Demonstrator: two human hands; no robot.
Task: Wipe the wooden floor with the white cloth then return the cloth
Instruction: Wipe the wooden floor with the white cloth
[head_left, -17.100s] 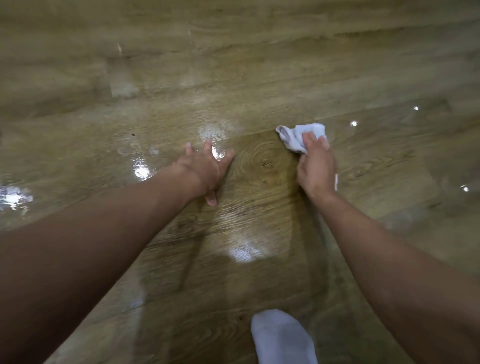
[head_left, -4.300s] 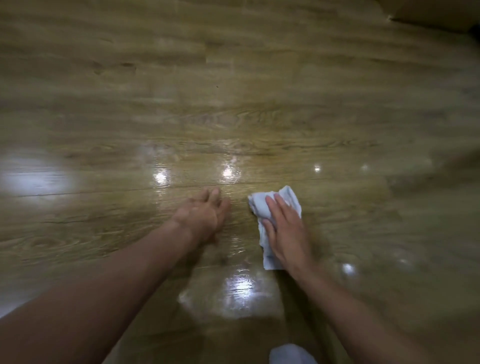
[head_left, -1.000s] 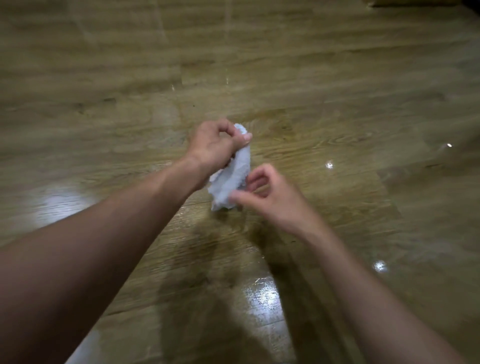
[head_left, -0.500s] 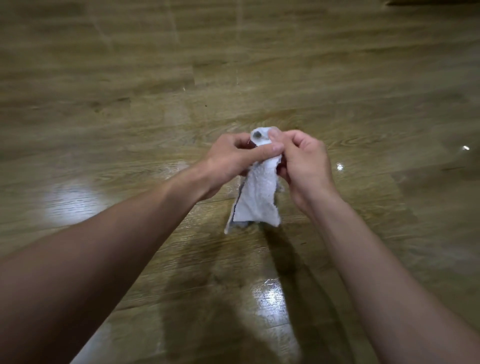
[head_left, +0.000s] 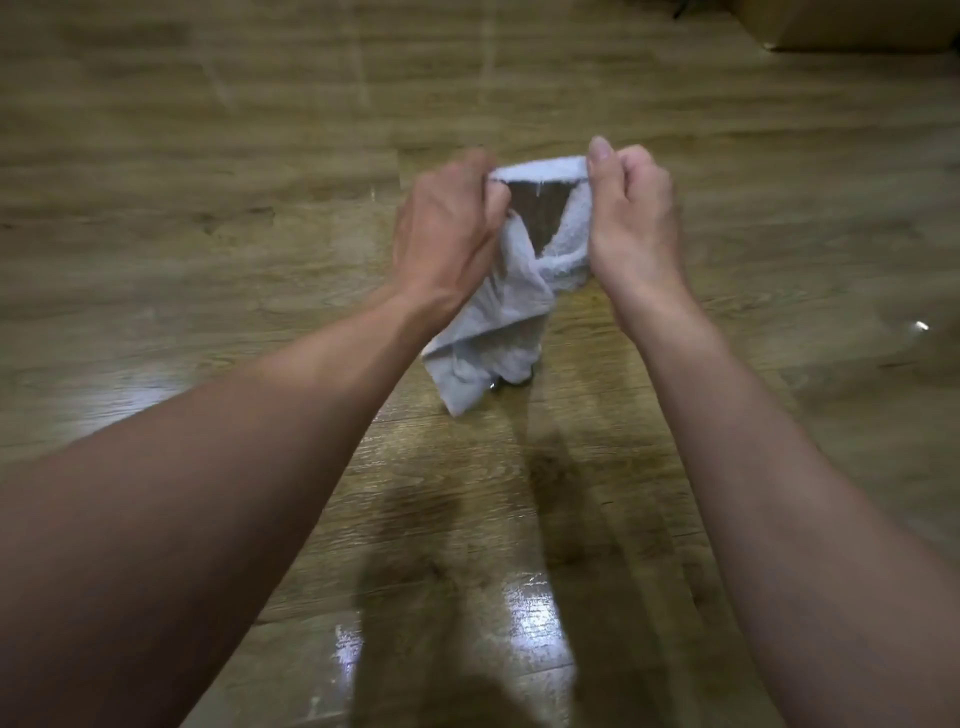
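Head view: we are pinching the top edge of the white cloth (head_left: 496, 322) in our curled left hand (head_left: 447, 228) and right hand (head_left: 631, 218), dangling it over the wooden floor (head_left: 208, 234), risking a drop if either pinch is slipping.

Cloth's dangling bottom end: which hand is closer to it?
Left. The left hand grips the white cloth roughly above its hanging end; the right hand pinches the top edge, farther off to the side.

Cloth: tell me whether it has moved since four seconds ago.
Yes. The cloth lay flat on the floor then; now it hangs above it, pinched by the left hand and right hand.
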